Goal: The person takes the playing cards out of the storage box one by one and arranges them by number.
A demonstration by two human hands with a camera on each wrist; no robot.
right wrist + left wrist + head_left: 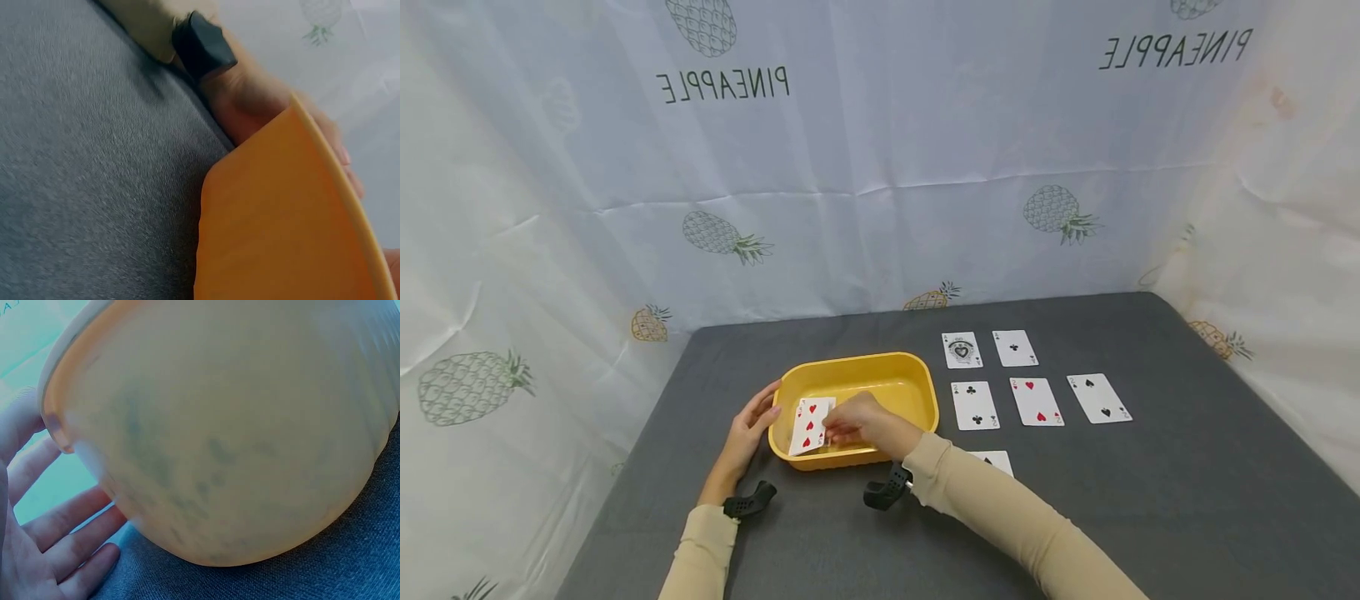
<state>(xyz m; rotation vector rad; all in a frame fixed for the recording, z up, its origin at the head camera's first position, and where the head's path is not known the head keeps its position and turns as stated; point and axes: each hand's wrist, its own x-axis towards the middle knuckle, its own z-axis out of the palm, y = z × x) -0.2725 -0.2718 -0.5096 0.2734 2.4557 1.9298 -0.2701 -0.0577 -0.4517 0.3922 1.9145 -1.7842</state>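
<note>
A yellow plastic basin (880,367) with rounded corners stands on the dark tabletop. At its left end, my left hand (748,429) holds the rim, and in the left wrist view its fingers (81,540) lie along the outer wall. My right hand (861,419) reaches into the basin and pinches the right edge of a playing card (808,427) with three red hearts. Another white card edge shows behind that card; how many are there I cannot tell. In the right wrist view the basin wall (275,212) hides the right fingers.
Right of the basin lie face-up cards: an ornate black ace (962,350), an ace of clubs (1015,348), and twos of clubs (975,406), hearts (1037,402) and spades (1099,398). My right sleeve (992,496) partly covers another card (1000,461). A pineapple-print curtain (865,242) encloses the table.
</note>
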